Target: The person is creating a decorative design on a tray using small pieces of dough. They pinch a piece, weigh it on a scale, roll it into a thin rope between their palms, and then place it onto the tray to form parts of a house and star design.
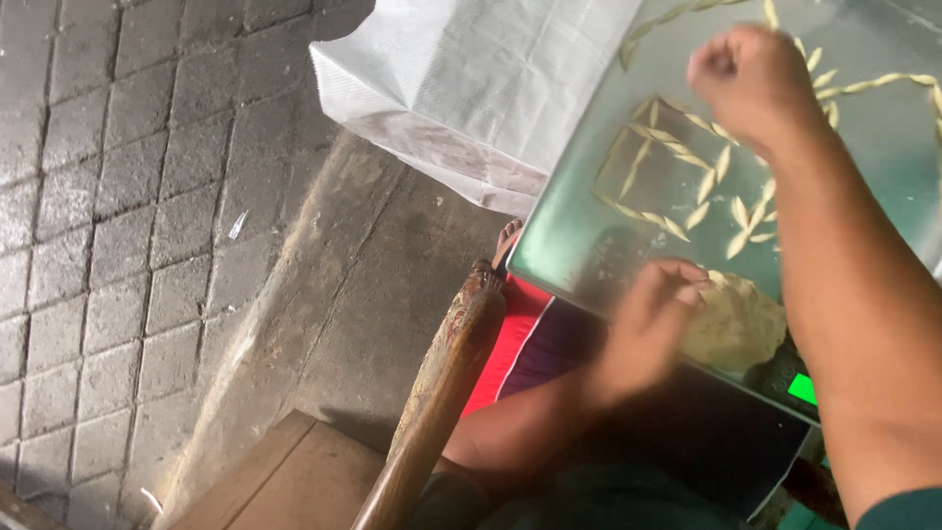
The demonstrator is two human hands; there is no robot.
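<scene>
My left hand rests on a pale lump of dough at the near edge of a shiny metal tray, fingers curled against the lump. My right hand hovers over the far part of the tray with its fingers closed; whether a piece of dough is pinched inside them is hidden. Several small twisted dough pieces lie in rows on the tray between the two hands.
A white woven sack lies beyond the tray. A dark wooden chair arm runs down at the left of my lap, over red and purple cloth. Grey paving bricks cover the ground at left; a wooden board sits below.
</scene>
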